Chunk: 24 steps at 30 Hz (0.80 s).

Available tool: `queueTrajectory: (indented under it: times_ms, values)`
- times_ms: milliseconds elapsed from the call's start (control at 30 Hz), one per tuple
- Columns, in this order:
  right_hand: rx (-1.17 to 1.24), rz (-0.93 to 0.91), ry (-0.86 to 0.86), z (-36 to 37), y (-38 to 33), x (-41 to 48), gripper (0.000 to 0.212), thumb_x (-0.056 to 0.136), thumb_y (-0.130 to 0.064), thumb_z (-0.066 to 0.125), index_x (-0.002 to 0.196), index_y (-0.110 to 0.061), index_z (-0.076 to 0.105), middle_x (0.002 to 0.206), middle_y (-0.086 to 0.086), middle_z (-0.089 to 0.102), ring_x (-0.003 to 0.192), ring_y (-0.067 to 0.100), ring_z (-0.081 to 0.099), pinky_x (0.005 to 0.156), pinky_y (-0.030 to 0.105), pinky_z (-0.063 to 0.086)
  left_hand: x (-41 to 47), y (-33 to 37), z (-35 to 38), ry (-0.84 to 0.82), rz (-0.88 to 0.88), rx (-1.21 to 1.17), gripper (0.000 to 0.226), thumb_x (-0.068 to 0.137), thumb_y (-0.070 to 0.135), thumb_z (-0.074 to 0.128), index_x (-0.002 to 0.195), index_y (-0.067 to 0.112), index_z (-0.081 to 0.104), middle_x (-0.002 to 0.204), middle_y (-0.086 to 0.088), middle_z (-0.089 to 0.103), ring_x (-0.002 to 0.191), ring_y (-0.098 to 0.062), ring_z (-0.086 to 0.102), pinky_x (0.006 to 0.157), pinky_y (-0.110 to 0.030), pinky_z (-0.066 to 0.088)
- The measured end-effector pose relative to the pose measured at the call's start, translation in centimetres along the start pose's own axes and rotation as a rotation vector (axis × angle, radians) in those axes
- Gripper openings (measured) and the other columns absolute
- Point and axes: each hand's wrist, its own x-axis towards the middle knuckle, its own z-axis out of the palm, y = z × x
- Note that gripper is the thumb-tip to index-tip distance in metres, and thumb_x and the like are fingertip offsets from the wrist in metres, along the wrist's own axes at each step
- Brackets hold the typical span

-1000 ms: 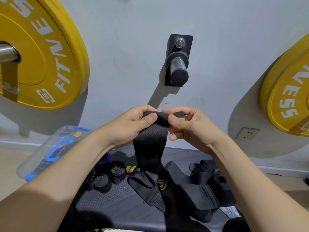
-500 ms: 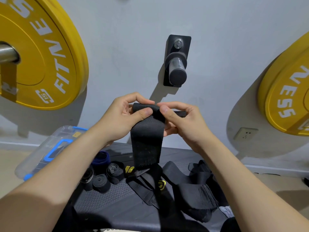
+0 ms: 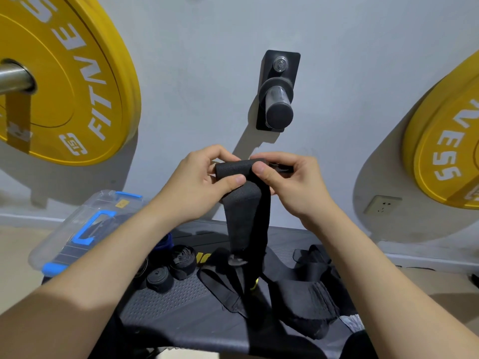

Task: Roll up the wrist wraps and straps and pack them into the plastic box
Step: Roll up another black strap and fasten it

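Note:
A black wrist wrap (image 3: 246,216) hangs from a small roll held up in front of the wall. My left hand (image 3: 199,187) pinches the roll's left end, thumb on the front. My right hand (image 3: 293,182) pinches its right end, thumb on top. The wrap's tail reaches down to the dark bench pad (image 3: 168,307). Several rolled wraps (image 3: 160,279) lie on the pad at the left, one of them blue (image 3: 163,242). Loose black straps (image 3: 298,294) are piled at the right. The clear plastic box (image 3: 75,229) with blue latches stands left of the bench.
Yellow weight plates hang on the wall at the left (image 3: 59,81) and right (image 3: 445,141). A black wall peg (image 3: 278,99) sticks out above my hands. A wall socket (image 3: 382,204) sits low on the right.
Both hands rose with the wrap and the roll grew slightly thicker. The hanging tail got shorter, its lower end lifting off the pile.

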Motion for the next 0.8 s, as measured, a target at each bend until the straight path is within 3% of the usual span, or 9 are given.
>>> queueTrajectory:
  times_ms: [100, 167, 233, 333, 400, 467, 567, 700, 800]
  values:
    - [0.036, -0.043, -0.002, -0.1, 0.0, 0.0, 0.019, 0.094, -0.011, 0.081, 0.107, -0.024, 0.083, 0.098, 0.004, 0.083, 0.093, 0.016, 0.078, 0.083, 0.025, 0.059, -0.2, 0.4, 0.3, -0.042, -0.002, -0.072, 0.014, 0.107, 0.025, 0.065, 0.107, 0.012, 0.059, 0.076, -0.011, 0.073, 0.065, -0.018, 0.069, 0.059, -0.032, 0.058]
    - [0.075, -0.059, -0.018, -0.1, 0.1, -0.1, 0.024, 0.092, -0.009, 0.081, 0.111, -0.024, 0.082, 0.104, 0.008, 0.082, 0.100, 0.020, 0.078, 0.087, 0.027, 0.060, -0.1, 0.6, 0.4, -0.016, 0.007, -0.094, 0.010, 0.108, 0.022, 0.064, 0.108, 0.013, 0.059, 0.088, -0.025, 0.071, 0.073, -0.019, 0.066, 0.064, -0.032, 0.055]
    - [0.091, -0.022, -0.038, -0.1, 0.2, -0.1, 0.031, 0.093, -0.017, 0.081, 0.122, -0.027, 0.078, 0.105, 0.009, 0.080, 0.099, 0.021, 0.077, 0.083, 0.031, 0.061, 0.0, 0.6, 0.3, 0.017, 0.041, -0.115, 0.008, 0.104, 0.012, 0.069, 0.109, 0.013, 0.063, 0.093, -0.016, 0.073, 0.079, -0.014, 0.067, 0.070, -0.028, 0.054]
    - [0.022, 0.047, -0.064, -0.1, 0.0, -0.2, 0.027, 0.098, -0.025, 0.079, 0.124, -0.031, 0.077, 0.085, 0.001, 0.075, 0.080, 0.016, 0.072, 0.070, 0.037, 0.062, 0.0, 0.4, 0.1, 0.005, 0.075, -0.126, 0.019, 0.097, 0.003, 0.076, 0.110, 0.015, 0.068, 0.098, -0.003, 0.073, 0.088, -0.017, 0.072, 0.083, -0.031, 0.063]
    - [0.070, 0.040, -0.064, 0.0, -0.1, -0.2, 0.021, 0.098, -0.016, 0.078, 0.116, -0.026, 0.079, 0.090, 0.003, 0.078, 0.082, 0.020, 0.074, 0.074, 0.041, 0.064, 0.0, 0.4, 0.3, -0.001, 0.060, -0.141, 0.026, 0.097, 0.008, 0.078, 0.121, 0.016, 0.069, 0.109, -0.005, 0.072, 0.096, -0.022, 0.076, 0.087, -0.037, 0.065]
    - [0.098, 0.009, -0.044, 0.1, 0.0, -0.1, 0.023, 0.095, -0.010, 0.079, 0.113, -0.024, 0.080, 0.096, 0.007, 0.078, 0.086, 0.022, 0.074, 0.080, 0.038, 0.064, 0.0, 0.7, 0.7, 0.004, -0.019, -0.178, 0.032, 0.098, 0.027, 0.074, 0.129, 0.018, 0.070, 0.114, -0.005, 0.076, 0.098, -0.022, 0.079, 0.081, -0.039, 0.067]
    - [0.050, 0.007, -0.026, 0.2, 0.2, -0.2, 0.027, 0.093, -0.005, 0.081, 0.110, -0.025, 0.081, 0.101, 0.012, 0.076, 0.089, 0.023, 0.075, 0.087, 0.042, 0.065, 0.1, 0.6, 0.7, 0.033, -0.011, 0.046, 0.019, 0.105, 0.031, 0.067, 0.118, 0.021, 0.077, 0.100, -0.002, 0.079, 0.087, -0.027, 0.080, 0.076, -0.052, 0.067]
    - [0.108, 0.143, -0.065, 0.3, -0.3, -0.3, 0.022, 0.098, -0.033, 0.075, 0.116, -0.021, 0.078, 0.087, 0.003, 0.071, 0.074, 0.017, 0.072, 0.070, 0.039, 0.063, -0.2, 0.6, 0.5, 0.088, 0.194, 0.369, 0.013, 0.107, 0.027, 0.065, 0.118, 0.024, 0.073, 0.101, 0.007, 0.077, 0.093, -0.017, 0.072, 0.083, -0.040, 0.057]
    - [0.027, 0.247, -0.145, 0.9, -0.5, -0.6, 0.048, 0.113, -0.047, 0.048, 0.119, -0.005, 0.072, 0.078, 0.003, 0.068, 0.067, 0.016, 0.067, 0.067, 0.038, 0.062, -0.6, 0.8, 1.2, 0.069, 0.177, 0.365, 0.010, 0.110, 0.029, 0.058, 0.117, 0.021, 0.058, 0.099, 0.007, 0.070, 0.094, -0.014, 0.066, 0.083, -0.035, 0.052]
